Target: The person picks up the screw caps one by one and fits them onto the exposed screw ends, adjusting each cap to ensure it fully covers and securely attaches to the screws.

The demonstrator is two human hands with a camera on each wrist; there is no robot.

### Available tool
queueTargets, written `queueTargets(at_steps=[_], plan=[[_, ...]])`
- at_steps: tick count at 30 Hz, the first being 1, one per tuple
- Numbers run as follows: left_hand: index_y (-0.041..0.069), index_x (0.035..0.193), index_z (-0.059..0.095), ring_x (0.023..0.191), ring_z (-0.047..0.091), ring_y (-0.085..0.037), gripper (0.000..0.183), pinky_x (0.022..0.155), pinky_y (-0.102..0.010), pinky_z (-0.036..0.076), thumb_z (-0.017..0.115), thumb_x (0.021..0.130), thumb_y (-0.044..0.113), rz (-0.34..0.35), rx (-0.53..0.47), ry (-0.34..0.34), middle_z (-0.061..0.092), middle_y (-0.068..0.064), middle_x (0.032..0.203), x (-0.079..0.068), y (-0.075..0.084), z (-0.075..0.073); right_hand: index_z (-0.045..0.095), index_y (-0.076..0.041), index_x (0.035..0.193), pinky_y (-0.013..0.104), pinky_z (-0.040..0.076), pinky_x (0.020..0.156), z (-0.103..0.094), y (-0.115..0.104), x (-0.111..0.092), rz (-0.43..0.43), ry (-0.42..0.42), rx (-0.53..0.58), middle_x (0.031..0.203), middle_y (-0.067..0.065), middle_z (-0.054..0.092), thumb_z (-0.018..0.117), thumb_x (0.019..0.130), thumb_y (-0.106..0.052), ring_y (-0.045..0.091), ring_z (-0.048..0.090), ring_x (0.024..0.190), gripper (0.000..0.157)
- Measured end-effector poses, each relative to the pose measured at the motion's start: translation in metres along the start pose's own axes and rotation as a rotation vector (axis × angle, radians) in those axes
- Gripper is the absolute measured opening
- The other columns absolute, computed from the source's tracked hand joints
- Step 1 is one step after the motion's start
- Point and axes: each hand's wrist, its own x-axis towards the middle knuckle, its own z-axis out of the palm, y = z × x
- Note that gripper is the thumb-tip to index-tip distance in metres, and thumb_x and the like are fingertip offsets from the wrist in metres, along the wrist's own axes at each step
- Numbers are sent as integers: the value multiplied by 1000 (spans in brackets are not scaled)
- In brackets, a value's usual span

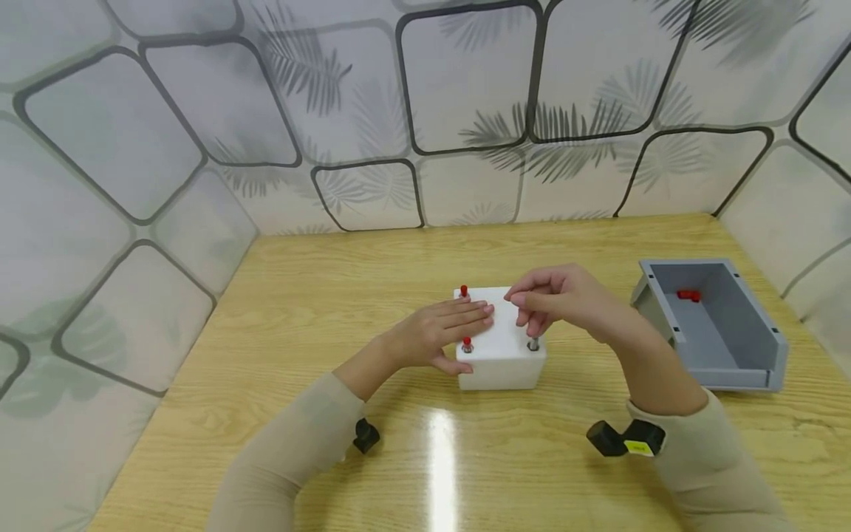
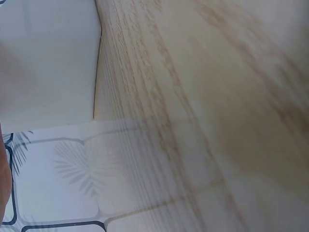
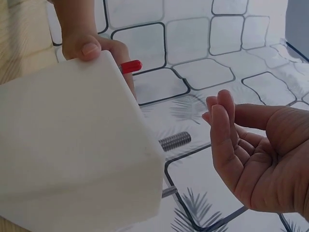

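Observation:
A white block [image 1: 501,374] stands on the wooden table, with metal threaded posts rising from its top. Red caps cover the two posts on its left, the near cap [image 1: 467,342] and the far cap [image 1: 464,290]. My left hand [image 1: 439,332] lies flat across the block's top left part, its thumb against the near face. Over the block's right side is my right hand [image 1: 565,299], thumb and fingertips close together with nothing visible between them. Two bare threaded posts, one a thick bolt [image 3: 175,141], show beside its fingers in the right wrist view.
A grey open bin [image 1: 714,347] sits to the right of the block, with small red pieces [image 1: 688,295] inside at its far end. Patterned panels [image 1: 465,185] stand behind the table and at both sides. Black wrist cameras [image 1: 625,438] are on both sleeves.

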Motion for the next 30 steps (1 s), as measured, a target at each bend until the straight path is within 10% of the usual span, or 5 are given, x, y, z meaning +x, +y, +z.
queueTargets(at_steps=[30], plan=[[-7, 122, 59, 122, 54, -30, 68, 109, -36, 38, 62, 85, 51, 12, 25, 1, 58, -21, 128, 2, -1, -3, 59, 5, 114, 33, 60, 68, -40, -2, -21, 71, 139, -134, 79, 5, 66, 60, 93, -22, 17, 66, 68, 34]])
